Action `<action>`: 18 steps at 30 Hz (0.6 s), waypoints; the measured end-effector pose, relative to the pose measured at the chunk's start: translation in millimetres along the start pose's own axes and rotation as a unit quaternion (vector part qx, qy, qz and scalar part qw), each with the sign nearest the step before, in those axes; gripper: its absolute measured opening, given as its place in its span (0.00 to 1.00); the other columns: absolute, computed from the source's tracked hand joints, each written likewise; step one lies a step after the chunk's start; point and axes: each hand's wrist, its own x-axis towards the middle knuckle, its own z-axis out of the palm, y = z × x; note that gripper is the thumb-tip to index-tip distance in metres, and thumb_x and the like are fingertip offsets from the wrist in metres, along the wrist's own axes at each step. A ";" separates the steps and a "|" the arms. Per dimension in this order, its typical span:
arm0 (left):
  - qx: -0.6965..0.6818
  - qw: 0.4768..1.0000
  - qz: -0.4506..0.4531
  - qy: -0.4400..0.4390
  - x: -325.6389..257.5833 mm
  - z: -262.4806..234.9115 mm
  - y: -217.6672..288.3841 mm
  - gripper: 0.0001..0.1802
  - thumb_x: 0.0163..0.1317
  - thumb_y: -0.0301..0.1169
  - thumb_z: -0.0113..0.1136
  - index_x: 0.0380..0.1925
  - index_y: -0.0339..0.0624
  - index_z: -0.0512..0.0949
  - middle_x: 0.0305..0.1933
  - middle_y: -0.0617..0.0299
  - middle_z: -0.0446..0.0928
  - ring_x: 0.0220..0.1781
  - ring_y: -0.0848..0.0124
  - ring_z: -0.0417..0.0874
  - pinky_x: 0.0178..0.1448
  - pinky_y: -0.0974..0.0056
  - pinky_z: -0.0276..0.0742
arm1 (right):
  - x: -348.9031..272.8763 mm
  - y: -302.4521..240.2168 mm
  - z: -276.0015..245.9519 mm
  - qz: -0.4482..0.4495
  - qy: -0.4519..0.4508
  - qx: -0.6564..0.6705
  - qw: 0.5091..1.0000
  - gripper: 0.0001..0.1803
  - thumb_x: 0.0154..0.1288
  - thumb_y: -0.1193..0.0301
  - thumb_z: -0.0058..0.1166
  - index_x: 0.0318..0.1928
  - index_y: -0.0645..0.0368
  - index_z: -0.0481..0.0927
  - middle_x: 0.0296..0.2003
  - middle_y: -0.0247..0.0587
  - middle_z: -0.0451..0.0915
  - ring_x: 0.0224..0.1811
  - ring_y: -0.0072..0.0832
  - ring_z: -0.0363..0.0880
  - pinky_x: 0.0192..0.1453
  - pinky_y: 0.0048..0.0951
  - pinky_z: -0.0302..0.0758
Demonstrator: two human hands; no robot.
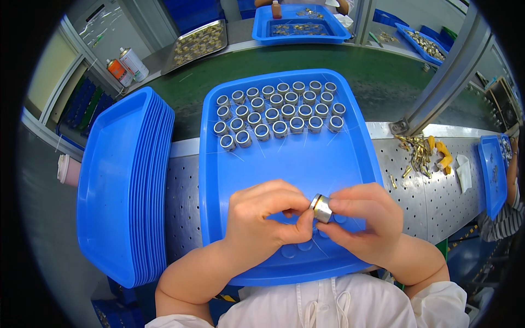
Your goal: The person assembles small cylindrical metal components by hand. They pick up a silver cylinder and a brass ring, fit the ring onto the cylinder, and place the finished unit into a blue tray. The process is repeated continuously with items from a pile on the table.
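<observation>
Pinching the short silver cylinder [321, 209] from its left side, the left hand [268, 213] had thumb and forefinger nearly closed on the rim, its other fingers curled in. The right hand [369, 218], slightly blurred, held the opposite side between thumb and fingertips, parted only by the cylinder's width; the shared grip probably let the part be turned while kept steady. It was held tilted above the near right part of the blue tray [273, 169], perhaps so that anything dropped would land inside.

Beneath, round discs [305, 245] lay toward the tray's near edge, within easy reach. Along its far edge, similar cylinders [279, 129] stood in rough rows, open ends up, likely set back to leave working room. The tray itself reached from the person's body across the perforated tabletop [402, 188] onto a green surface [246, 65]. Left of it leaned nested blue trays [150, 191], presumably stacked to save space; toward the tabletop's far right lay brass-coloured pieces [418, 153], well apart.
</observation>
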 end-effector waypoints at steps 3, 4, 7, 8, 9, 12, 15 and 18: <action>0.025 0.999 0.029 0.006 -0.1 -0.1 0.6 0.08 0.39 0.19 0.66 0.21 0.39 0.78 0.22 0.61 0.78 0.21 0.73 0.78 0.24 0.72 0.73 | -1.7 -0.3 2.2 -0.017 0.010 -0.010 1.000 0.20 0.40 0.80 0.70 0.38 0.61 0.80 0.34 0.42 0.79 0.31 0.28 0.80 0.30 0.22 0.80; 0.031 0.999 0.034 0.008 -0.1 -0.3 1.1 0.08 0.39 0.19 0.66 0.21 0.40 0.78 0.22 0.61 0.78 0.21 0.73 0.78 0.24 0.72 0.73 | -1.8 -0.2 3.3 -0.022 0.013 -0.012 1.000 0.19 0.40 0.80 0.70 0.38 0.61 0.80 0.34 0.42 0.79 0.31 0.28 0.80 0.30 0.22 0.80; 0.036 0.999 0.037 0.007 -0.8 -0.6 1.7 0.07 0.39 0.19 0.66 0.20 0.39 0.78 0.22 0.60 0.78 0.21 0.73 0.78 0.24 0.72 0.73 | -1.5 0.1 3.7 -0.029 0.016 -0.014 0.999 0.19 0.40 0.80 0.69 0.38 0.62 0.81 0.35 0.43 0.79 0.32 0.29 0.80 0.30 0.23 0.79; 0.023 0.999 0.026 0.001 -0.6 -1.1 1.4 0.07 0.40 0.19 0.66 0.21 0.38 0.78 0.23 0.60 0.78 0.22 0.74 0.78 0.25 0.73 0.73 | -1.2 0.2 3.4 -0.030 0.017 -0.014 0.999 0.19 0.40 0.80 0.69 0.38 0.62 0.81 0.35 0.43 0.79 0.32 0.29 0.80 0.30 0.24 0.79; 0.010 1.000 0.015 -0.006 -0.4 -1.9 0.8 0.07 0.40 0.19 0.65 0.21 0.38 0.78 0.23 0.60 0.78 0.22 0.74 0.78 0.26 0.73 0.73 | -1.2 1.4 3.4 -0.043 0.016 -0.013 0.999 0.19 0.40 0.81 0.69 0.37 0.62 0.81 0.35 0.43 0.79 0.32 0.30 0.80 0.31 0.25 0.79; -0.054 0.997 -0.053 -0.016 0.7 -2.0 1.6 0.06 0.42 0.18 0.65 0.23 0.36 0.79 0.25 0.60 0.78 0.24 0.75 0.77 0.27 0.73 0.73 | 0.5 8.3 2.3 -0.085 0.003 -0.015 0.996 0.20 0.39 0.81 0.69 0.38 0.63 0.80 0.35 0.44 0.78 0.33 0.32 0.80 0.33 0.27 0.78; -0.080 0.993 -0.084 -0.036 1.4 -4.4 1.6 0.07 0.41 0.18 0.65 0.23 0.36 0.80 0.26 0.59 0.79 0.26 0.74 0.79 0.30 0.73 0.73 | 2.7 10.3 0.0 -0.082 -0.006 -0.012 0.997 0.22 0.38 0.81 0.69 0.40 0.63 0.79 0.35 0.45 0.78 0.32 0.33 0.80 0.33 0.28 0.78; -0.079 0.994 -0.061 -0.034 0.9 -4.4 1.3 0.07 0.40 0.17 0.65 0.23 0.36 0.80 0.26 0.58 0.79 0.27 0.73 0.79 0.31 0.73 0.74 | 0.7 3.7 1.0 0.027 0.006 0.053 0.998 0.24 0.39 0.80 0.70 0.41 0.63 0.78 0.36 0.46 0.78 0.32 0.32 0.80 0.33 0.26 0.78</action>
